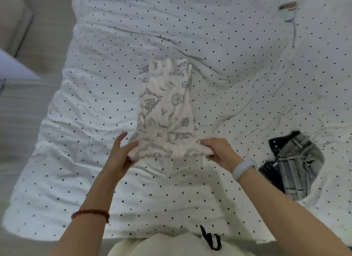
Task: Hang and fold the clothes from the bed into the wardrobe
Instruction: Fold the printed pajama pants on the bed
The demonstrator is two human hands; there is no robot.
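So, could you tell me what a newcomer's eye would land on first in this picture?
Probably the printed white garment lying mid-bed on the dotted sheet, with the left hand and right hand gripping its near edge. Next, the crumpled jeans lying to the right.

The cream cotton-like garment with grey line-drawn prints [167, 107] looks soft and matt, with a gathered lace-like trim across its far end. The white bed cover with small dark dots [228, 65] is matt woven cloth, creased all over. The faded grey-blue denim piece [297, 166] looks coarse and stiff. A smooth white plastic-looking wristband [243, 169] has a dull sheen; the red braided cord bracelet [90, 213] looks rough.
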